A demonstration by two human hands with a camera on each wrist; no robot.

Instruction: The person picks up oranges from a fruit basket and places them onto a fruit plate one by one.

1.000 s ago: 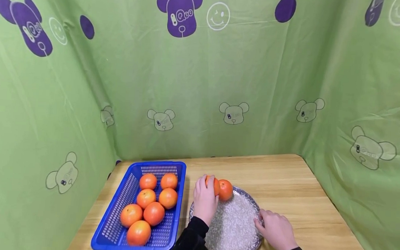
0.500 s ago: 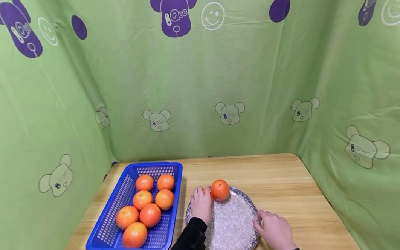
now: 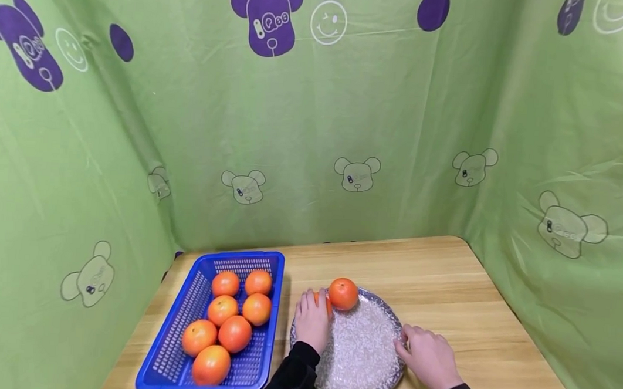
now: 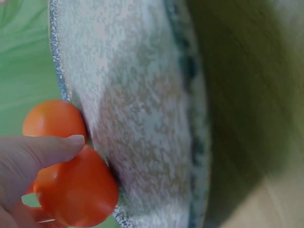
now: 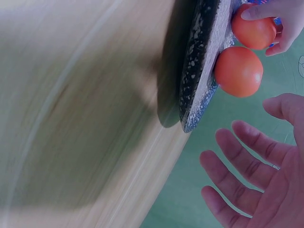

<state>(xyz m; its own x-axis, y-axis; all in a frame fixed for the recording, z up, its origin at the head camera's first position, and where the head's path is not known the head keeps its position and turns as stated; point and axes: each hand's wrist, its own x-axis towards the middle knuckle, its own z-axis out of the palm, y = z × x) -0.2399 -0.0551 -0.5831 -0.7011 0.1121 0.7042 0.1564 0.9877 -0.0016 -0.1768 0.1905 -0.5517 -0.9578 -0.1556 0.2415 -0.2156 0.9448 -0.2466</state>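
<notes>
Your left hand (image 3: 312, 324) is clamped round an orange-red fruit (image 4: 83, 192) at the far left part of the speckled plate (image 3: 361, 358), thumb over its top. A second fruit (image 3: 343, 294) sits against it at the plate's far edge, leaving you little room on that side. Your right hand (image 3: 430, 358) is at the plate's right rim, its fingers apart, slightly bent and holding nothing; you cannot tell for certain whether they touch the rim. Left of the plate and near it, a blue basket (image 3: 275, 322) holds seven more fruits (image 3: 235, 333), blocking the way on your left. The wooden surface (image 3: 445, 272) carries it all, and beyond the plate a green cloth (image 3: 305, 112) printed with bear heads closes off the far side and both flanks.
</notes>
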